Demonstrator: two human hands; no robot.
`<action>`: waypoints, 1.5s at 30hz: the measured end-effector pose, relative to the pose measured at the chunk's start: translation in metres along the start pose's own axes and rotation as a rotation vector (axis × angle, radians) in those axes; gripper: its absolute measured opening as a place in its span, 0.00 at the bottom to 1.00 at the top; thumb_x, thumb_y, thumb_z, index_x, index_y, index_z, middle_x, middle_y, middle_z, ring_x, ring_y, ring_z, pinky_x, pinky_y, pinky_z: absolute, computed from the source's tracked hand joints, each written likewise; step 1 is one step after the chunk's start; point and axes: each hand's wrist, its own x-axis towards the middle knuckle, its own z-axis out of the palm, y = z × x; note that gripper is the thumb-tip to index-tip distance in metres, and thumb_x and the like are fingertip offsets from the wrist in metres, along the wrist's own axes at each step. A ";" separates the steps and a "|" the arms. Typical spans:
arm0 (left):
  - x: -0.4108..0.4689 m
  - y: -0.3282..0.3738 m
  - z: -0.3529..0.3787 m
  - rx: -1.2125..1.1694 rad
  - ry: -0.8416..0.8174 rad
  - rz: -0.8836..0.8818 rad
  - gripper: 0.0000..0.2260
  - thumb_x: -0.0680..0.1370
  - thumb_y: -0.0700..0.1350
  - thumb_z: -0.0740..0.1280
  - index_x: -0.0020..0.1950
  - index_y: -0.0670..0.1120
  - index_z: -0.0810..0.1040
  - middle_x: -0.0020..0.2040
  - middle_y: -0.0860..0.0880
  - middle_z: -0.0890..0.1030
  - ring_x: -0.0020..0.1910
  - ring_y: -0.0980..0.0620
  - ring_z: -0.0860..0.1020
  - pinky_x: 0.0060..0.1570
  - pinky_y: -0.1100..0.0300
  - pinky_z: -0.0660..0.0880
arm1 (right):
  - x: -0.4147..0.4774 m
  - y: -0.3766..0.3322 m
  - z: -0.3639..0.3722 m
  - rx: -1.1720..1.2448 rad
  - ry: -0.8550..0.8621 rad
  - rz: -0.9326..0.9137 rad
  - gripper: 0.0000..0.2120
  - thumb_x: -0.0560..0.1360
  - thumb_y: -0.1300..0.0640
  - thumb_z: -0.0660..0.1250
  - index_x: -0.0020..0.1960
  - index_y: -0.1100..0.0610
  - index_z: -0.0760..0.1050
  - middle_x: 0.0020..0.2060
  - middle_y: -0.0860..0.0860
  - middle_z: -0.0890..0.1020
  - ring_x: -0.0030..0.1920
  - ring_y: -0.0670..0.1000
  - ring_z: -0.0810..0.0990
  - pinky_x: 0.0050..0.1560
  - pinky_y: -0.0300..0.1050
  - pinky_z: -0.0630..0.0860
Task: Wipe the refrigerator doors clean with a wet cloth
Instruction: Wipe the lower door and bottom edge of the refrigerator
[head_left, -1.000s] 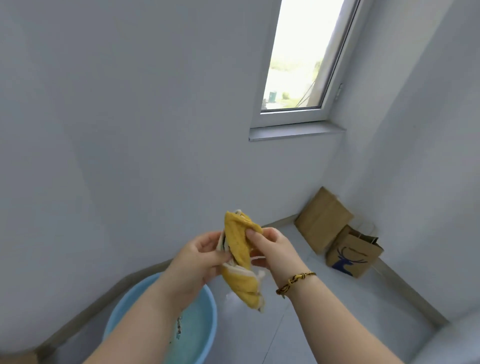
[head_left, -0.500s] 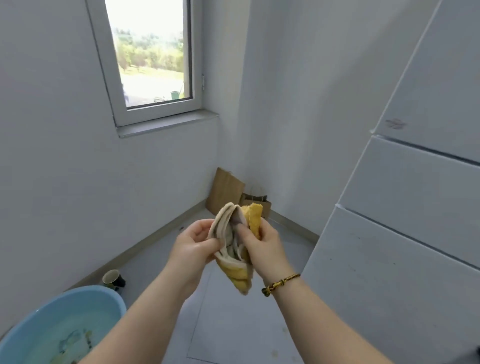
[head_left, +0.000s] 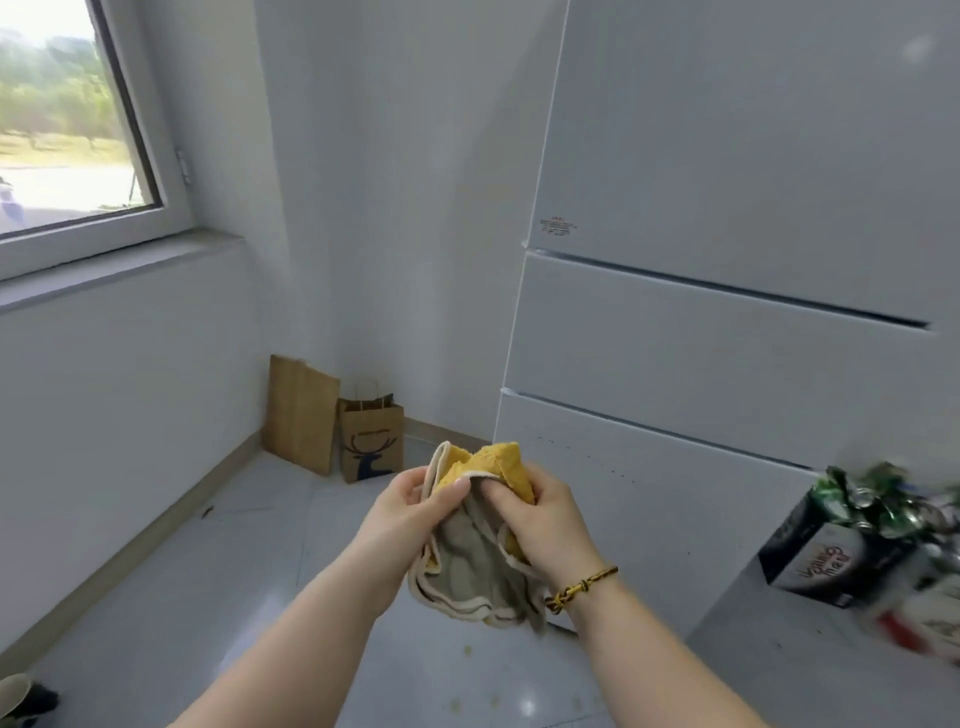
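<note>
A yellow and grey cloth (head_left: 475, 569) hangs bunched between both hands at the centre of the view. My left hand (head_left: 410, 512) pinches its left edge with thumb and fingers. My right hand (head_left: 540, 519), with a braided band at the wrist, grips its right side. The white refrigerator (head_left: 727, 332) stands to the right, its tall upper door above two drawer fronts. The hands are a short way in front of the lowest drawer front and do not touch it.
Two brown paper bags (head_left: 371, 441) lean in the far corner on the floor. A dark box with crumpled green foil (head_left: 852, 540) sits on a surface at the right edge. A window (head_left: 67, 130) is at upper left. A cup (head_left: 21, 696) stands at bottom left.
The view has swung right: the blue basin has left the frame and the refrigerator now fills the right side. The cloth has opened out more, showing its grey side.
</note>
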 end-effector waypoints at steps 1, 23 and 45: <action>0.010 0.000 0.002 0.009 0.029 -0.003 0.20 0.72 0.51 0.68 0.60 0.46 0.72 0.52 0.46 0.81 0.51 0.48 0.80 0.52 0.53 0.77 | 0.005 0.002 -0.001 -0.012 -0.023 0.018 0.06 0.76 0.54 0.64 0.40 0.50 0.74 0.38 0.48 0.79 0.40 0.45 0.77 0.41 0.35 0.73; 0.225 0.030 -0.015 0.149 -0.338 -0.063 0.22 0.69 0.57 0.70 0.58 0.48 0.72 0.50 0.52 0.80 0.50 0.55 0.78 0.48 0.60 0.75 | 0.178 0.032 -0.008 -0.041 0.465 0.170 0.12 0.76 0.53 0.63 0.36 0.57 0.73 0.30 0.51 0.73 0.33 0.48 0.71 0.31 0.36 0.68; 0.298 -0.017 0.044 0.150 -0.162 -0.259 0.09 0.76 0.43 0.66 0.53 0.41 0.76 0.45 0.46 0.80 0.43 0.50 0.79 0.45 0.57 0.76 | 0.203 0.111 -0.088 0.394 0.371 0.471 0.07 0.75 0.65 0.63 0.45 0.55 0.74 0.41 0.52 0.80 0.41 0.50 0.80 0.38 0.42 0.79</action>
